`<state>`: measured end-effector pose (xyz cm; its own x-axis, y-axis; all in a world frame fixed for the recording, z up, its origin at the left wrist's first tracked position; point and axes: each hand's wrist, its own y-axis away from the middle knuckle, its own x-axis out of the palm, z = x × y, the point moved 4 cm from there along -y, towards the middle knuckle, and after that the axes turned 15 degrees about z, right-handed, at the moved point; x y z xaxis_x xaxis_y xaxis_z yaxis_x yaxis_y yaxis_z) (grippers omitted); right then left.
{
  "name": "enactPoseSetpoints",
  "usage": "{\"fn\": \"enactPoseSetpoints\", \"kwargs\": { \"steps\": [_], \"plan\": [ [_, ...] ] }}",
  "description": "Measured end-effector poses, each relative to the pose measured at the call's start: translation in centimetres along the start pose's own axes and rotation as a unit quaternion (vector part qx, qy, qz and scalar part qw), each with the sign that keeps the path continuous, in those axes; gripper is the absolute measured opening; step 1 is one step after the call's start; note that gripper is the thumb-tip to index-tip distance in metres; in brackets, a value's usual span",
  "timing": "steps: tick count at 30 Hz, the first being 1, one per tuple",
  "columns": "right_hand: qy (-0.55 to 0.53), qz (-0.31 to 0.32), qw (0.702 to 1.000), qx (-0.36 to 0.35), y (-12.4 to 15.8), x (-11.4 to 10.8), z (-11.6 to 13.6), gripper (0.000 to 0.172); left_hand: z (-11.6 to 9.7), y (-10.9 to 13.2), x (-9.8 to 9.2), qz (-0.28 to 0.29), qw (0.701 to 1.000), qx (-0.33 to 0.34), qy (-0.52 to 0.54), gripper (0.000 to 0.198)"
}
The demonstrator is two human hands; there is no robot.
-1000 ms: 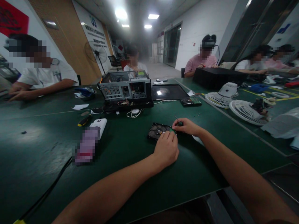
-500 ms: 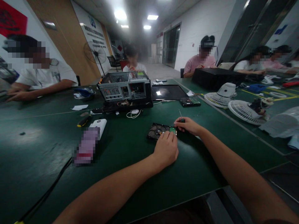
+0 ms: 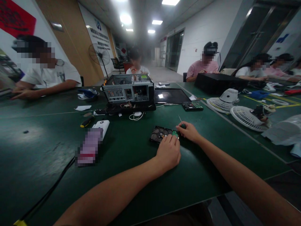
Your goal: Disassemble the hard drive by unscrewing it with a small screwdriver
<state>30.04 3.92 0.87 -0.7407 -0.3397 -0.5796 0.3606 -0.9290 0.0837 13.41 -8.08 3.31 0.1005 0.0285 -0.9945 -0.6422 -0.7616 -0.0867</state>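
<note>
A dark hard drive (image 3: 158,133) with a small green circuit board at its right end lies on the green table (image 3: 131,141). My left hand (image 3: 168,150) rests over its near right side, with closed fingers gripping the edge. The fingers cover part of the circuit board. At the drive's right end, my right hand (image 3: 188,131) pinches a small screwdriver (image 3: 183,125) with a dark green handle. Its thin shaft points up and away from the drive. The right fingertips are close to the drive's corner; I cannot tell whether they touch it.
An opened computer case (image 3: 128,94) stands behind the drive, beside a black panel (image 3: 172,95) and another drive (image 3: 192,106). Left are a yellow-and-black screwdriver (image 3: 87,121) and a phone-like device (image 3: 103,127) with a cable. White fan parts (image 3: 222,102) lie right. Several people sit around the table.
The view has shifted slightly, so the whole scene sits a little lower and farther right. Both hands keep nearly the same place at the drive; the screwdriver's shaft leans slightly more to the left.
</note>
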Motion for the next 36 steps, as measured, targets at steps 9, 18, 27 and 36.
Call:
{"fn": "enactPoseSetpoints", "kwargs": {
  "steps": [9, 18, 27, 36],
  "plan": [
    [0.138, -0.132, 0.981, -0.010, 1.4, 0.4, 0.7, 0.033, -0.1, 0.2, -0.1, -0.006, 1.000, -0.007, -0.004, 0.043],
    [0.204, -0.243, 0.948, -0.018, 2.5, -0.4, 0.6, 0.029, -0.2, 0.2, -0.2, -0.012, 1.000, -0.003, -0.004, 0.042],
    [0.194, -0.262, 0.942, -0.082, 1.9, 0.1, 0.6, 0.045, 0.0, 0.2, -0.3, -0.008, 1.000, -0.004, 0.001, 0.043],
    [0.159, -0.263, 0.949, -0.073, 3.6, -0.8, 1.4, 0.028, 0.0, 0.2, -0.3, -0.008, 1.000, -0.006, 0.000, 0.046]
  ]
}}
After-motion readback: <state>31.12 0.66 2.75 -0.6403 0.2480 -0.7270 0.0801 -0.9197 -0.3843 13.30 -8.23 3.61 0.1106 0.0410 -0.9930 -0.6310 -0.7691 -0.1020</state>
